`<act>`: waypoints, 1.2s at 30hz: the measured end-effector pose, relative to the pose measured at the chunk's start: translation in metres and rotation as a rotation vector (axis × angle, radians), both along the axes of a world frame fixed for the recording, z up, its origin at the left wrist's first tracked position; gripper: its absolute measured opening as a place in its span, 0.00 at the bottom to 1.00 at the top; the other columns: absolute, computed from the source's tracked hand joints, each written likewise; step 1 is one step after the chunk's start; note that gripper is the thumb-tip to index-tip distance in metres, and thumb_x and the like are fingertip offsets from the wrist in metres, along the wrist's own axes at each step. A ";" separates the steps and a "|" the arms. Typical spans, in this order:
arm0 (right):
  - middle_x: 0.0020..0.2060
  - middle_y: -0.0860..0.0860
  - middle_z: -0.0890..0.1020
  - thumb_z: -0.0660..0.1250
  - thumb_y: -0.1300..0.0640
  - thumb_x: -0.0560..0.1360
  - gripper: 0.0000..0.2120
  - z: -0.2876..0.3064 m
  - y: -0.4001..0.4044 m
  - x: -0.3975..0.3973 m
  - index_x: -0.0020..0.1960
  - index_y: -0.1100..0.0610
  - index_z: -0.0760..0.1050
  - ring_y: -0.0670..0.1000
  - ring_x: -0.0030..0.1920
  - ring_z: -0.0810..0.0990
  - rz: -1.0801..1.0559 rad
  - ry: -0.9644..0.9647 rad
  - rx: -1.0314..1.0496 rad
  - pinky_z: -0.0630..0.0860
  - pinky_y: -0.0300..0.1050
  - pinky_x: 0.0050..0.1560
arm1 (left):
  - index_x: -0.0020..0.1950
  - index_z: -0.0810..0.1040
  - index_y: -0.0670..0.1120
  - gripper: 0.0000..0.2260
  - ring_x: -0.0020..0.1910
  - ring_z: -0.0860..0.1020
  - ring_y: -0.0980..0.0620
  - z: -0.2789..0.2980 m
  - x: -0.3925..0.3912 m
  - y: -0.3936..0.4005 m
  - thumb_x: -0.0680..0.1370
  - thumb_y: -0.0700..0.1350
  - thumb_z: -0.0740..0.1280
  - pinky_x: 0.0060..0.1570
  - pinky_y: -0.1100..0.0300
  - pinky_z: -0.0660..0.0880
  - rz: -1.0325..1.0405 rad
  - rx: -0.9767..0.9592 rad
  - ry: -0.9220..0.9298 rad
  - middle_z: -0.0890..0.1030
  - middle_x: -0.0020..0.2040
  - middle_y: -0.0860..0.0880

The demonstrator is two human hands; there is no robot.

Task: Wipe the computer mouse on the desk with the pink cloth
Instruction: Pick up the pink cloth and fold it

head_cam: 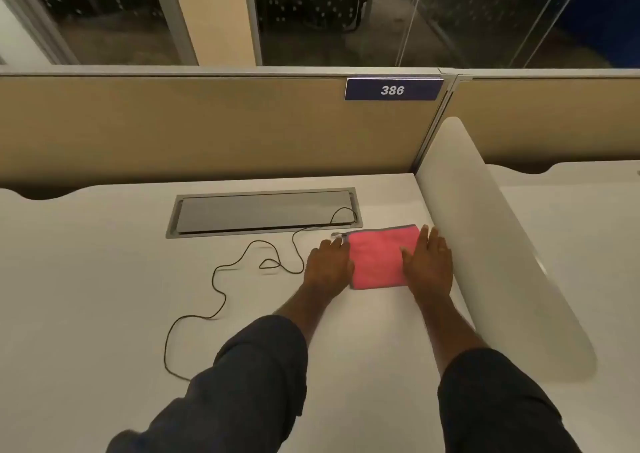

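On the white desk (104, 279) a black cable (221, 269) loops from the grey cable hatch (263, 212) towards the near left. A white divider (485, 245) stands just right of the pink cloth (377, 258). The cloth lies flat, its long side running left to right. The left hand (329, 265) and right hand (427, 262) press flat on its edges, each grip released. The mouse is hidden.

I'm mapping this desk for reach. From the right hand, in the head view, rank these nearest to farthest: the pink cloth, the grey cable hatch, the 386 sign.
1. pink cloth: under the right hand, touching it, to its left.
2. grey cable hatch: set in the desk, farther back and to the left.
3. 386 sign: up on the partition behind the desk.
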State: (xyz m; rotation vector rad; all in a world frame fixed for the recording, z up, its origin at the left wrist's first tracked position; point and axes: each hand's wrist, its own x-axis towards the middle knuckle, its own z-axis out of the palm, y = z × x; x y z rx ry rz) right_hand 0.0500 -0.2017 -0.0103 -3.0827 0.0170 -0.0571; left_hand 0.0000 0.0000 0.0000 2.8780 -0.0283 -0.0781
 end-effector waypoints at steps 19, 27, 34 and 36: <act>0.53 0.58 0.81 0.69 0.57 0.73 0.14 -0.006 0.005 0.041 0.57 0.60 0.75 0.61 0.54 0.80 -0.396 0.203 0.400 0.76 0.49 0.52 | 0.62 0.76 0.46 0.18 0.56 0.81 0.44 -0.014 0.057 -0.030 0.73 0.46 0.73 0.50 0.55 0.76 0.684 -0.524 0.308 0.82 0.58 0.47; 0.42 0.57 0.81 0.77 0.62 0.66 0.09 -0.003 -0.018 0.048 0.43 0.61 0.79 0.54 0.37 0.76 -0.452 0.368 0.782 0.71 0.43 0.39 | 0.54 0.79 0.42 0.16 0.47 0.80 0.44 -0.024 0.057 -0.024 0.70 0.47 0.74 0.42 0.59 0.72 0.819 -0.918 0.362 0.83 0.52 0.44; 0.50 0.62 0.83 0.73 0.71 0.67 0.19 0.009 -0.019 0.023 0.58 0.66 0.78 0.58 0.43 0.81 -0.454 0.487 1.193 0.78 0.49 0.45 | 0.43 0.78 0.43 0.04 0.40 0.77 0.46 -0.017 0.029 0.005 0.73 0.41 0.72 0.42 0.55 0.72 0.727 -1.288 0.414 0.79 0.42 0.43; 0.54 0.62 0.82 0.72 0.72 0.69 0.22 0.017 -0.016 0.007 0.62 0.66 0.77 0.59 0.48 0.81 -0.438 0.517 1.331 0.78 0.51 0.50 | 0.42 0.76 0.45 0.05 0.42 0.75 0.47 -0.011 0.010 0.019 0.75 0.42 0.71 0.45 0.54 0.70 0.697 -1.366 0.407 0.77 0.42 0.43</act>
